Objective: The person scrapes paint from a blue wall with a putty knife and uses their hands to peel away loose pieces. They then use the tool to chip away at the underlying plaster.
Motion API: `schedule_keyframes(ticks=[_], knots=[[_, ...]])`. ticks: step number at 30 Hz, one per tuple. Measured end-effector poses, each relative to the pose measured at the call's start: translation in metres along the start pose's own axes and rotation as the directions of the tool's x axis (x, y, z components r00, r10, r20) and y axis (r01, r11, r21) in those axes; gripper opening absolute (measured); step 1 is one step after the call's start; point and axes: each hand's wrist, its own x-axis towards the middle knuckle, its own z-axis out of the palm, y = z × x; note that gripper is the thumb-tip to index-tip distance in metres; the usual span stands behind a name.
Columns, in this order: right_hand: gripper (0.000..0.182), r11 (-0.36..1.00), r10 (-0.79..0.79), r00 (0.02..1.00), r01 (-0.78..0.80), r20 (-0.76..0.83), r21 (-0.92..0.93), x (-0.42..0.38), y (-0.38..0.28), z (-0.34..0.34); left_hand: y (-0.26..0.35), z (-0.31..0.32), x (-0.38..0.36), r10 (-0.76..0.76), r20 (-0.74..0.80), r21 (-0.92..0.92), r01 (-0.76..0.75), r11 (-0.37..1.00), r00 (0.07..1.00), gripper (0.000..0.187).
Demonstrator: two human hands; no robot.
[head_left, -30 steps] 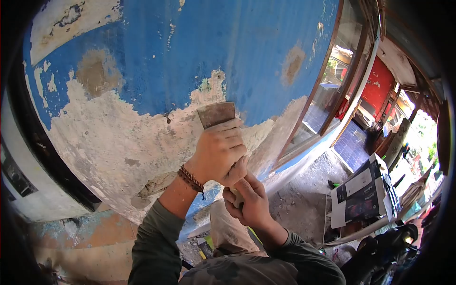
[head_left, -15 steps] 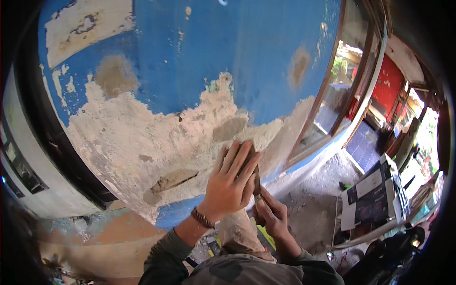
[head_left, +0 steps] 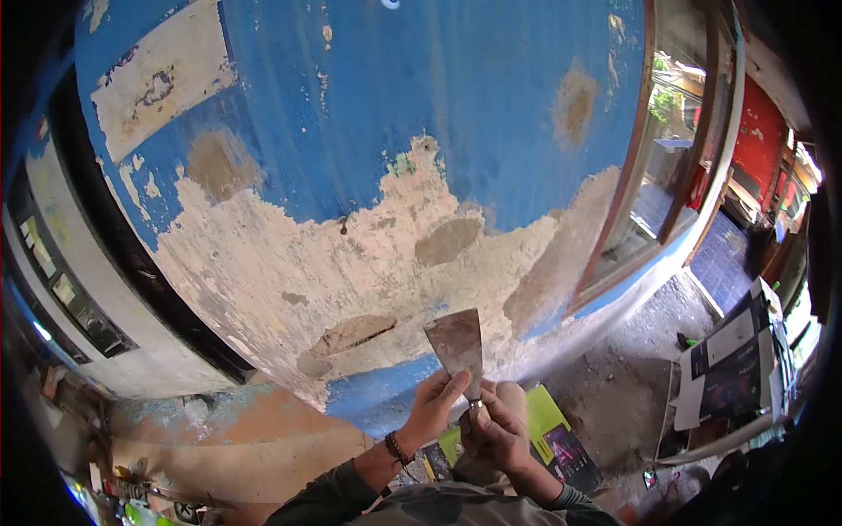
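A scraper (head_left: 458, 344) with a wide, stained metal blade points up in front of the wall. My right hand (head_left: 502, 438) is wrapped round its handle just below the blade. My left hand (head_left: 430, 410) pinches the lower left side of the blade, thumb on the near face and fingers partly hidden behind. Behind the blade, the wall (head_left: 351, 254) has blue paint above and bare, pale plaster below, with ragged paint edges. A hollow (head_left: 355, 334) in the plaster lies left of the blade, and a grey-brown patch (head_left: 448, 242) sits above it.
A wood-framed window (head_left: 627, 193) is to the right. Flattened dark and white cardboard (head_left: 724, 364) stands on the right side of the dusty floor (head_left: 605, 386). Green and black packaging (head_left: 561, 443) lies by my legs. A dark frame (head_left: 132, 237) edges the wall at left.
My left hand has come down from over the scraper to its blade's lower side, uncovering the blade. My right hand stays on the handle, slightly lower, and the view has shifted.
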Motion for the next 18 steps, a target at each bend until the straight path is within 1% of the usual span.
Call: schedule_keyframes(ticks=[2, 3, 4, 6, 7, 8, 10, 11, 12, 14, 15, 17, 18], knots=[[0.049, 0.997, 0.016, 0.997, -0.021, 0.07, 0.072, 0.008, 0.002, 0.001, 0.018, 0.006, 0.002, 0.0, -0.079, -0.189, -0.014, 0.982, 0.997, 0.031], [0.05, 0.993, 0.053, 0.997, -0.058, 0.051, 0.104, 0.011, 0.006, -0.003, 0.02, 0.004, 0.003, -0.012, -0.098, -0.131, -0.001, 0.991, 0.995, 0.033], [0.05, 0.993, 0.05, 0.997, -0.056, 0.06, 0.106, 0.014, 0.008, -0.005, 0.023, 0.002, 0.004, -0.006, -0.102, -0.124, -0.007, 0.992, 0.995, 0.033], [0.052, 0.985, 0.018, 0.995, -0.035, 0.098, 0.169, 0.019, 0.01, -0.007, 0.027, 0.002, 0.006, 0.011, -0.109, -0.074, -0.019, 0.997, 0.994, 0.033], [0.053, 0.986, 0.016, 0.996, -0.03, 0.084, 0.165, 0.021, 0.009, -0.006, 0.026, 0.001, 0.008, 0.05, -0.122, -0.013, -0.052, 0.999, 0.991, 0.031], [0.053, 0.984, 0.02, 0.997, -0.033, 0.076, 0.174, 0.027, 0.007, -0.005, 0.026, 0.001, 0.011, 0.038, -0.121, -0.013, -0.04, 0.999, 0.992, 0.031], [0.052, 0.992, -0.04, 0.994, 0.028, 0.104, 0.12, 0.03, 0.002, -0.002, 0.026, 0.005, 0.011, 0.019, -0.229, -0.025, -0.025, 0.999, 0.973, 0.03], [0.051, 0.993, -0.06, 0.993, 0.049, 0.105, 0.104, 0.031, -0.004, 0.002, 0.038, 0.01, 0.011, -0.021, -0.233, -0.069, 0.005, 0.998, 0.972, 0.027], [0.05, 0.994, -0.083, 0.99, 0.074, 0.11, 0.084, 0.035, -0.01, 0.006, 0.031, 0.015, 0.013, 0.079, -0.229, -0.149, -0.115, 0.982, 0.97, 0.025], [0.048, 0.979, -0.114, 0.985, 0.089, 0.131, 0.183, 0.042, -0.01, 0.004, 0.034, 0.02, 0.014, 0.075, -0.228, -0.112, -0.103, 0.988, 0.971, 0.023], [0.05, 0.981, -0.093, 0.983, 0.063, 0.16, 0.181, 0.043, -0.017, 0.004, 0.038, 0.022, 0.016, 0.051, -0.224, -0.125, -0.081, 0.989, 0.973, 0.023], [0.053, 0.985, -0.061, 0.988, 0.037, 0.141, 0.168, 0.042, -0.023, 0.007, 0.045, 0.023, 0.021, 0.06, -0.17, -0.24, -0.1, 0.966, 0.984, 0.024], [0.055, 0.989, -0.038, 0.989, 0.016, 0.141, 0.15, 0.04, -0.024, 0.006, 0.046, 0.022, 0.024, 0.047, -0.165, -0.247, -0.088, 0.965, 0.985, 0.024]])
